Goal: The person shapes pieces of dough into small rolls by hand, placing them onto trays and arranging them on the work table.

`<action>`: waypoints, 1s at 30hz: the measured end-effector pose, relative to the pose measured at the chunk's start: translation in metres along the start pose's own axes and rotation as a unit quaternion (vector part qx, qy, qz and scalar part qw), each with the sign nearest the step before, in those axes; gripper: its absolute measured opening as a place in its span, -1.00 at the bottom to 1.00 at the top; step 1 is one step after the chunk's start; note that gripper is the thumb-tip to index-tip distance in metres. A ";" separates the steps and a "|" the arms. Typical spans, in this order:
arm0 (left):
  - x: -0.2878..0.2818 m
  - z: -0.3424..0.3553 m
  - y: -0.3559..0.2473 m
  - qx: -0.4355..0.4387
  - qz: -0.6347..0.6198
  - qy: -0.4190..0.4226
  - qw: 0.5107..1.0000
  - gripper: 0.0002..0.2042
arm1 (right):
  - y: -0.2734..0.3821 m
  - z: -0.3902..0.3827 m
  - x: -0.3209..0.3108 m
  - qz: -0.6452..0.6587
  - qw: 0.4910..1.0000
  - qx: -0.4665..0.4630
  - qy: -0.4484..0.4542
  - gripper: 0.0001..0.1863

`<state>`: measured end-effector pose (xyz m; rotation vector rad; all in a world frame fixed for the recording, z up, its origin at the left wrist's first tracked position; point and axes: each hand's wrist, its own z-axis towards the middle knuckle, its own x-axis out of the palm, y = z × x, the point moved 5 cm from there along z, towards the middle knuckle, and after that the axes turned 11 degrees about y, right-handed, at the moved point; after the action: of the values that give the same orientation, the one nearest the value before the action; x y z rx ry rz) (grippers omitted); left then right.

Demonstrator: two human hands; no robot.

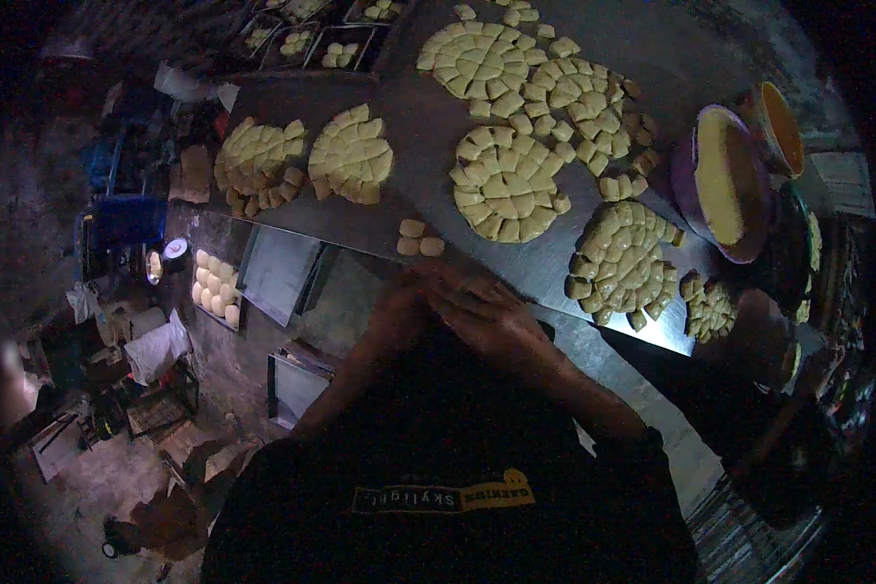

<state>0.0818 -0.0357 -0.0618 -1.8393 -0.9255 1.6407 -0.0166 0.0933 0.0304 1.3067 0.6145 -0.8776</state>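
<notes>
At the near edge of a dark metal table (360, 229), my left hand (411, 297) and my right hand (482, 307) are brought together, the right laid over the left. Their fingers are closed; whatever lies between the palms is hidden in the dim light. Just beyond my fingertips sits a small cluster of round dough balls (420, 237). Large rounds of dough cut into pieces cover the table: one dough round (506, 185) ahead to the right, another dough round (625, 263) nearer the right edge, and a partial dough round (352, 156) to the left.
A purple tub (686, 185) and an orange bowl (781, 128) stand at the right. Left of my arms are a flat metal tray (280, 273) and a tray of dough balls (216, 290). More trays with dough (339, 54) lie at the far left. A person's arm (793, 409) shows at right.
</notes>
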 end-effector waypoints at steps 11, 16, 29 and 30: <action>-0.051 -0.004 0.050 -0.089 -0.311 -0.119 0.939 -0.42 | -0.118 0.060 0.082 0.114 0.985 0.125 -0.026 -0.73; -0.078 -0.026 0.089 -0.048 -0.657 -0.142 0.739 -0.44 | -0.095 0.079 0.076 0.168 0.972 0.161 0.005 -0.63; -0.147 -0.058 0.143 -0.041 -0.410 -0.178 0.894 -0.51 | -0.105 0.090 0.129 -0.099 0.990 0.064 0.073 -0.36; -0.150 -0.060 0.151 -0.061 -0.437 -0.187 0.878 -0.51 | -0.116 0.093 0.134 0.040 0.983 0.147 0.103 -0.35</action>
<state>0.1589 -0.2433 -0.0696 -0.8872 -1.7314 1.3426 -0.0471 -0.0278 -0.1253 1.6941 0.6029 -0.7933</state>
